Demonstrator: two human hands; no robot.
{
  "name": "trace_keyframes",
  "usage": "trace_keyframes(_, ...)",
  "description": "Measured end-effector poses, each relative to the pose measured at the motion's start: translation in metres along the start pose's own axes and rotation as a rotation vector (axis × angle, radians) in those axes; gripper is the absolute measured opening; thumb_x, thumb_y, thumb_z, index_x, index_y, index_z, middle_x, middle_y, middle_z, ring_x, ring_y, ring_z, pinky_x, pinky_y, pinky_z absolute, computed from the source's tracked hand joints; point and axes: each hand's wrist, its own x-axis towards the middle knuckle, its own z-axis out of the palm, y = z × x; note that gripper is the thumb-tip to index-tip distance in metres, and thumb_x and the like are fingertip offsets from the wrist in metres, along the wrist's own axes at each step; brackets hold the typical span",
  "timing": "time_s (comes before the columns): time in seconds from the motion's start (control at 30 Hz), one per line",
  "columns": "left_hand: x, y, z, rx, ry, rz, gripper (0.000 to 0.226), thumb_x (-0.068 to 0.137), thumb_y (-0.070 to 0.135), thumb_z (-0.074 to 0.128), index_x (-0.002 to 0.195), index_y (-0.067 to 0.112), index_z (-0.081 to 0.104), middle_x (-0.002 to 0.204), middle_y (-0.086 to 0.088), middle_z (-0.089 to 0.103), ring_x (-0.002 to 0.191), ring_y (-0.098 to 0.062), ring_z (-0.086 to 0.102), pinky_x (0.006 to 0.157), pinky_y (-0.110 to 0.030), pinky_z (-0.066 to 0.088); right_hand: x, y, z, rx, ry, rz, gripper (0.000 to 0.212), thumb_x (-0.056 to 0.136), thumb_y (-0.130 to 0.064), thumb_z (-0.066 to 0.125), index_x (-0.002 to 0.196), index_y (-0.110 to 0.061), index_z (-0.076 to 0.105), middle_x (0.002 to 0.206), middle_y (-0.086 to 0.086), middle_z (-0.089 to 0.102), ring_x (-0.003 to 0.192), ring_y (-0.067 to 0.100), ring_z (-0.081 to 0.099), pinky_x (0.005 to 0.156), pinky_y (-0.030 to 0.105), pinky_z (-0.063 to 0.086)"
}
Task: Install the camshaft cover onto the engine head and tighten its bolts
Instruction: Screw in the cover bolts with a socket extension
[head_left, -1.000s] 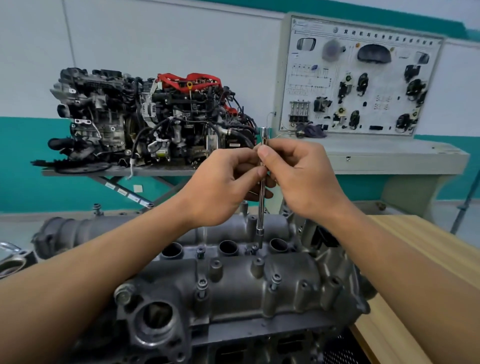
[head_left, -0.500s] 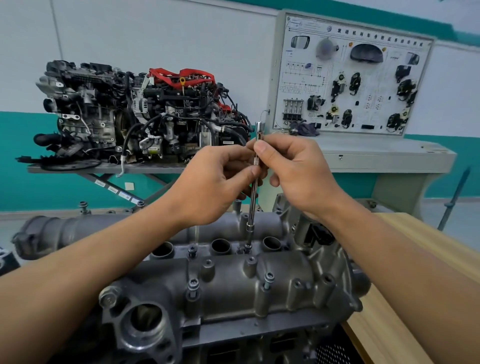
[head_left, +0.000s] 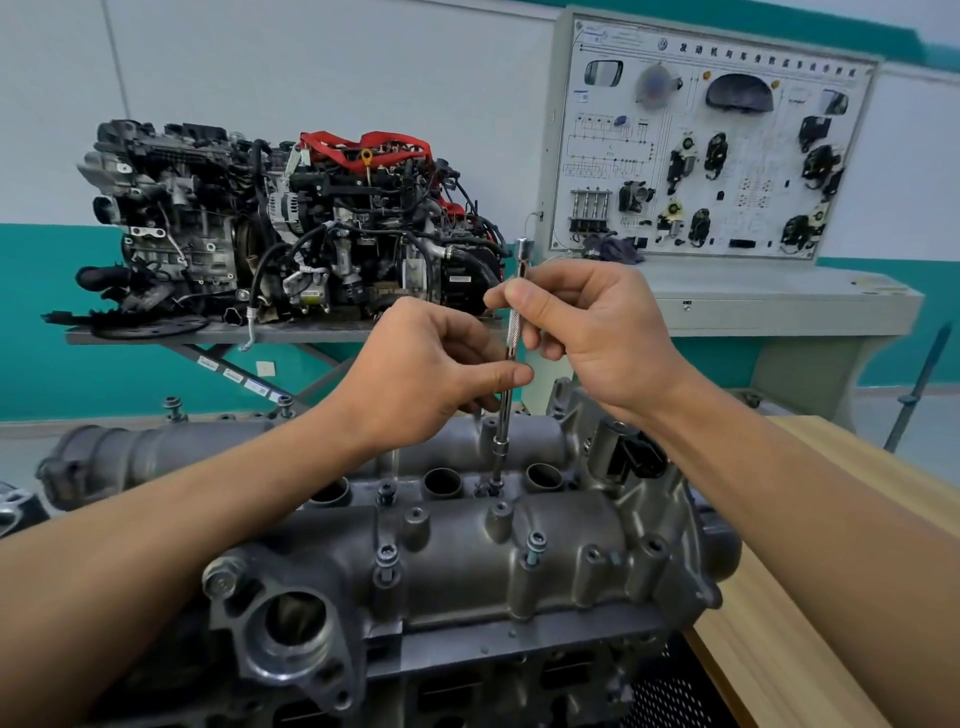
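grip: extension bar (head_left: 512, 332) pinched by left hand (head_left: 426, 374) low and right hand (head_left: 597, 332) high, close together | camshaft cover (head_left: 519, 571) seated on head, near centre; bar tip set on middle bolt (head_left: 495, 487) | risk: cross-threading judged possible if bar is tilted

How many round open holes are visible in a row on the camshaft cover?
3. The left hole is partly behind the left forearm, the middle hole is left of the extension bar, the right hole is right of it. The forearm may hide more.
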Motion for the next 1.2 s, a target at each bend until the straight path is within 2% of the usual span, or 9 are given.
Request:
trace_keyframes(0.17,-0.001,0.0,0.002,0.023,-0.091,0.031,0.018,0.082,0.025,0.075,0.089,0.008,0.075,0.081,-0.013,0.077,0.079,-0.036,0.074,0.075,-0.049,0.061,-0.002,0.005,-0.002,0.038,0.127,0.011,0.017,0.085,-0.009,0.077,0.073,-0.01,0.064,0.059,0.012,0.066,0.044,0.011,0.054,0.045,0.016,0.043)
trace_keyframes(0.33,-0.002,0.0,0.001,0.059,-0.214,0.062,0.017,0.096,0.011,0.061,0.103,-0.002,0.071,0.09,-0.009,0.078,0.089,-0.013,0.075,0.082,-0.032,0.061,-0.006,0.001,-0.001,0.086,-0.059,0.024,0.014,0.096,-0.02,0.057,0.096,-0.015,0.07,0.091,0.002,0.077,0.05,0.008,0.047,0.05,0.017,0.044)
trace_keyframes(0.47,-0.005,0.004,0.001,0.068,-0.226,0.05,0.017,0.099,0.01,0.057,0.102,0.002,0.071,0.092,-0.006,0.078,0.089,-0.014,0.075,0.079,-0.022,0.057,-0.007,0.002,-0.004,0.08,-0.115,0.029,0.019,0.099,-0.014,0.05,0.097,-0.012,0.069,0.094,0.004,0.077,0.053,0.01,0.046,0.054,0.021,0.046)
trace_keyframes(0.63,-0.006,0.004,0.004,0.161,-0.2,0.023,0.039,0.077,0.041,0.077,0.087,0.004,0.075,0.078,-0.021,0.073,0.066,-0.032,0.065,0.073,-0.057,0.056,-0.005,0.001,-0.002,-0.078,0.008,-0.024,0.021,0.095,-0.012,0.065,0.075,-0.01,0.073,0.074,0.008,0.075,0.045,0.011,0.056,0.046,0.022,0.048)
trace_keyframes(0.73,-0.003,0.002,0.004,0.139,-0.135,-0.006,0.043,0.066,0.043,0.082,0.08,0.003,0.076,0.07,-0.015,0.074,0.06,-0.023,0.065,0.065,-0.049,0.06,-0.005,0.002,-0.001,-0.054,0.107,0.0,0.026,0.085,-0.015,0.078,0.067,-0.001,0.066,0.064,0.017,0.07,0.039,0.015,0.056,0.041,0.024,0.047)
trace_keyframes(0.83,-0.003,0.002,0.004,0.147,-0.165,0.011,0.029,0.076,0.03,0.082,0.08,0.002,0.075,0.069,-0.009,0.074,0.059,-0.021,0.069,0.063,-0.037,0.062,-0.005,0.005,0.0,-0.082,0.179,0.004,0.043,0.079,-0.02,0.083,0.067,0.009,0.055,0.062,0.029,0.064,0.037,0.017,0.053,0.039,0.023,0.042)
trace_keyframes(0.97,-0.003,0.004,0.002,0.119,-0.257,-0.02,0.02,0.092,0.011,0.068,0.087,-0.008,0.07,0.081,-0.022,0.074,0.08,-0.041,0.071,0.076,-0.048,0.06,-0.007,0.002,-0.005,-0.013,-0.001,0.054,0.022,0.095,-0.021,0.065,0.08,-0.006,0.07,0.079,0.015,0.074,0.045,0.014,0.055,0.045,0.022,0.046)
trace_keyframes(1.1,-0.004,0.006,-0.002,0.114,-0.334,-0.057,0.016,0.097,0.003,0.059,0.098,-0.009,0.069,0.091,-0.013,0.078,0.086,-0.025,0.075,0.079,-0.033,0.062,-0.012,0.002,-0.01,0.067,-0.161,0.083,0.015,0.097,-0.014,0.054,0.099,-0.012,0.069,0.093,0.005,0.077,0.052,0.011,0.057,0.055,0.026,0.053)
trace_keyframes(1.2,-0.006,0.004,-0.002,0.149,-0.327,-0.047,0.019,0.095,0.013,0.066,0.095,-0.005,0.072,0.087,-0.017,0.076,0.08,-0.021,0.073,0.081,-0.048,0.06,-0.011,0.001,-0.006,0.0,-0.129,0.047,0.014,0.097,-0.006,0.059,0.089,-0.008,0.07,0.083,0.008,0.076,0.049,0.015,0.062,0.051,0.03,0.055)
